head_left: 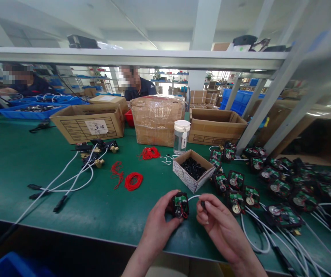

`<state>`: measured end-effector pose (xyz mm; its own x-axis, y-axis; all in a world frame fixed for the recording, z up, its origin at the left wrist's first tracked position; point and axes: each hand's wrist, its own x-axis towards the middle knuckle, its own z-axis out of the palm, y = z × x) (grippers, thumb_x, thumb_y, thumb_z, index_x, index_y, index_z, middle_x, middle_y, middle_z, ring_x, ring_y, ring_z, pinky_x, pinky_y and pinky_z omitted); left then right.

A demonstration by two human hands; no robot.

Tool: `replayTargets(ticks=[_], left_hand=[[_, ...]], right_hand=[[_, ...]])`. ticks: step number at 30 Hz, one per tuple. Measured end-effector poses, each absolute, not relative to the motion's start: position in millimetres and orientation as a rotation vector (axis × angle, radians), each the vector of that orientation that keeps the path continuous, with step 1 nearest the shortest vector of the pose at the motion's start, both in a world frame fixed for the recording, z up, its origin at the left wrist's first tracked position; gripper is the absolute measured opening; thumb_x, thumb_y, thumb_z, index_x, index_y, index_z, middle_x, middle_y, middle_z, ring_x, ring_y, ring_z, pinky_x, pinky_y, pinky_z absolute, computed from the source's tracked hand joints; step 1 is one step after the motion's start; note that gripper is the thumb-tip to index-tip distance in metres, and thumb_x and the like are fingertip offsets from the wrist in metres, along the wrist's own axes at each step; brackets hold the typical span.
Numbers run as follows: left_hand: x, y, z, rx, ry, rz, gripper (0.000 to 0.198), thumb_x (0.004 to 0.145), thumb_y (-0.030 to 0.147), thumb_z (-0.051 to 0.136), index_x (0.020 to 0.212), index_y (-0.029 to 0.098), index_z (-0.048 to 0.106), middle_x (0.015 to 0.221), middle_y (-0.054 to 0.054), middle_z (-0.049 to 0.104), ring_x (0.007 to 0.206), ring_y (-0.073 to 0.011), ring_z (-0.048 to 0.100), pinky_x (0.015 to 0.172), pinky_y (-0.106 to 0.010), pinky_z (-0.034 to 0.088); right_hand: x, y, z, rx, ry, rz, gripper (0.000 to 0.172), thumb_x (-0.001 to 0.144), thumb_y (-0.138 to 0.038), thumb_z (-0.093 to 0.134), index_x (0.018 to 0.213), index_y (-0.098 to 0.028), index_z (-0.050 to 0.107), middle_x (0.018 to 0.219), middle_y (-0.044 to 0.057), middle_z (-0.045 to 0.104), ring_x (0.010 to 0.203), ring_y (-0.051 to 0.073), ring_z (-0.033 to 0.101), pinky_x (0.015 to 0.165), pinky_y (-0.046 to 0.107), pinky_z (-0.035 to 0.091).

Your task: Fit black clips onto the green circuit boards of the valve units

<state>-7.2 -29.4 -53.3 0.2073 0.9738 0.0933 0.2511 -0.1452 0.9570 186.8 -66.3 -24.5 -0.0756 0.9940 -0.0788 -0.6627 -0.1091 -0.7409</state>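
Observation:
My left hand (160,220) is closed around a small black module with a green circuit board (180,205), held above the green table's (24,161) near edge. My right hand (217,221) pinches a small black part (203,204) at the end of the thin white wire (193,197) that runs from the module. Just beyond my hands stands a little open carton of black parts (193,169). Several similar modules with white cables (269,188) lie to the right.
Red wire coils (133,181) and brass-fitted parts with white cables (93,156) lie at centre left. A clear jar (181,137) and cardboard boxes (88,122) stand behind. Two other people sit across the table. A slanted metal frame post (257,115) rises at right.

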Motion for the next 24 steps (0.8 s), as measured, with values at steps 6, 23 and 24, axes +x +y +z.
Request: replayTargets(ticks=[6, 23, 24], left_hand=[[-7.4, -29.7, -50.4, 1.566, 1.185, 1.012, 0.072, 0.070, 0.002, 0.072, 0.135, 0.033, 0.064, 0.132, -0.002, 0.070, 0.107, -0.0214, 0.068, 0.099, -0.038, 0.052], [-8.9, -31.3, -54.3, 1.609, 1.167, 1.001, 0.074, 0.071, 0.002, 0.071, 0.137, 0.035, 0.060, 0.135, 0.001, 0.067, 0.110, -0.0197, 0.065, 0.100, -0.034, 0.050], [-8.8, -31.2, -53.9, 1.608, 1.169, 1.002, 0.075, 0.071, 0.002, 0.071, 0.137, 0.035, 0.061, 0.135, 0.001, 0.067, 0.109, -0.0195, 0.065, 0.100, -0.034, 0.050]], right_hand=[[185.4, -67.9, -26.3, -0.823, -0.674, 1.510, 0.037, 0.085, -0.047, 0.092, 0.104, -0.019, 0.076, 0.088, 0.005, 0.066, 0.071, 0.012, 0.055, 0.064, 0.020, 0.045], [186.3, -73.6, -47.3, -1.327, -1.370, 0.788, 0.036, 0.105, -0.056, 0.055, 0.104, -0.022, 0.068, 0.105, 0.007, 0.067, 0.097, 0.024, 0.065, 0.084, 0.033, 0.053], [185.8, -73.0, -47.4, -1.322, -1.400, 0.716, 0.032, 0.104, -0.052, 0.056, 0.103, -0.022, 0.068, 0.106, 0.007, 0.066, 0.100, 0.024, 0.064, 0.087, 0.033, 0.052]])
